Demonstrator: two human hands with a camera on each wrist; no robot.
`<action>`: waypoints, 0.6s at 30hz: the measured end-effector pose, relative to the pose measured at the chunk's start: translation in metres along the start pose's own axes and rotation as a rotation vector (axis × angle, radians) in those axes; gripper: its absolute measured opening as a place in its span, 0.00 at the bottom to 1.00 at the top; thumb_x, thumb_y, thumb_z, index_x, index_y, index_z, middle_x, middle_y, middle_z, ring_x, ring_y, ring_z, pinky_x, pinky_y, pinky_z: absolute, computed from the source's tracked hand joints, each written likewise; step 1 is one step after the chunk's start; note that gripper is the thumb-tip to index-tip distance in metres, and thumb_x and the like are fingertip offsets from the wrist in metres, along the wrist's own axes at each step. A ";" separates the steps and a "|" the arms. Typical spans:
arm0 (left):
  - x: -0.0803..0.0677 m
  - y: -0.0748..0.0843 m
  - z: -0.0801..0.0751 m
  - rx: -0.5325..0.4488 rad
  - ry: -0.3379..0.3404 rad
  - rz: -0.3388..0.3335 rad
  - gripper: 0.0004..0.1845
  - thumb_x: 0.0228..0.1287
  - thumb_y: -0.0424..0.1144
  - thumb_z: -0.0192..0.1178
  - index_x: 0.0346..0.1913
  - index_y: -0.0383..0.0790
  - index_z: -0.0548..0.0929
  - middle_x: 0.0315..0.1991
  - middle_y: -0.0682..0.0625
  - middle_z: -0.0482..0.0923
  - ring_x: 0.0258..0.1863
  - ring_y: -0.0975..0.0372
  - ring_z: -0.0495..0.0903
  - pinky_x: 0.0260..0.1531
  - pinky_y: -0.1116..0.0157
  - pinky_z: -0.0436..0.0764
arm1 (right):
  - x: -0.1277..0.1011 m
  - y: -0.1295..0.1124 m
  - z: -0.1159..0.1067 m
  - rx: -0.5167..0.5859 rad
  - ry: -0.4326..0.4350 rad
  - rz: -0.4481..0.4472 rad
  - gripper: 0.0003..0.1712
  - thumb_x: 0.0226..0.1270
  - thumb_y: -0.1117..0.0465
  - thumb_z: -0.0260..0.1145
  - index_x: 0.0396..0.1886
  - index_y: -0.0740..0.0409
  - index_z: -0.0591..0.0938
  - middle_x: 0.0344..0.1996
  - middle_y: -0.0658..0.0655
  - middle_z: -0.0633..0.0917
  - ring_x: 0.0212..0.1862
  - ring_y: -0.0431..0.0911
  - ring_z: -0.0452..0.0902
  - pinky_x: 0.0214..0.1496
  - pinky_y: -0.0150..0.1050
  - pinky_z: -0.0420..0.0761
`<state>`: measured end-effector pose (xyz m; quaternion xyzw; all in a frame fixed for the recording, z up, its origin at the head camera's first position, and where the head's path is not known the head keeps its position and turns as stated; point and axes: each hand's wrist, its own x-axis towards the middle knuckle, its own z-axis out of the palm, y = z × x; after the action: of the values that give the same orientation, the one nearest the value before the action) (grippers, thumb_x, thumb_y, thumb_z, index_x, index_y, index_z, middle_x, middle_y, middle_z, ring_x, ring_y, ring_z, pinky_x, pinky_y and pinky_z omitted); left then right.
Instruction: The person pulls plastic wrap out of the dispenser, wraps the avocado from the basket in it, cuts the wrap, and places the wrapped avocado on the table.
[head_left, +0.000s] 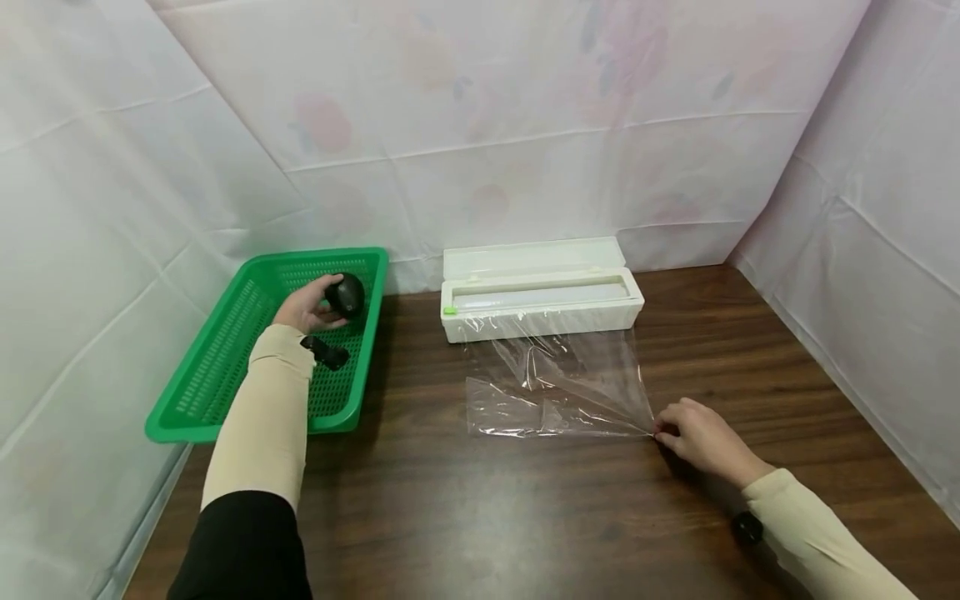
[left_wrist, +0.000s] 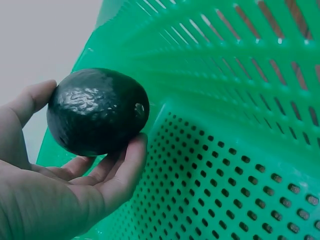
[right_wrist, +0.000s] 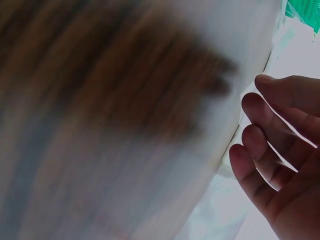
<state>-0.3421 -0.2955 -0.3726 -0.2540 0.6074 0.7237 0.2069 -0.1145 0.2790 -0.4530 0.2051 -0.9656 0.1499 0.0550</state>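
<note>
My left hand [head_left: 306, 305] holds a dark avocado [head_left: 346, 295] inside the green plastic basket [head_left: 217, 375] at the left. In the left wrist view the avocado [left_wrist: 97, 111] sits between thumb and curled fingers [left_wrist: 125, 167] above the basket's perforated floor [left_wrist: 235, 190]. My right hand [head_left: 693, 433] pinches the near right corner of a clear sheet of cling film [head_left: 558, 387] pulled out from the white dispenser box [head_left: 540, 287]. The right wrist view is blurred; loosely bent fingers [right_wrist: 265, 150] show there.
The dark wooden table [head_left: 480, 517] is walled by white cloth at the back and both sides. The dispenser's lid stands open against the back wall. A small dark object [head_left: 327, 353] hangs at my left wrist over the basket.
</note>
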 end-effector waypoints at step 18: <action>-0.003 0.012 -0.001 -0.106 -0.053 0.010 0.47 0.66 0.54 0.59 0.78 0.60 0.39 0.71 0.51 0.55 0.74 0.57 0.55 0.73 0.58 0.61 | 0.015 -0.004 -0.002 -0.001 -0.028 0.008 0.06 0.53 0.66 0.73 0.23 0.53 0.84 0.22 0.45 0.80 0.28 0.40 0.72 0.31 0.39 0.73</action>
<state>-0.3470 -0.2986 -0.3617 -0.2422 0.5639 0.7623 0.2055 -0.1269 0.2703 -0.4479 0.2031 -0.9672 0.1467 0.0409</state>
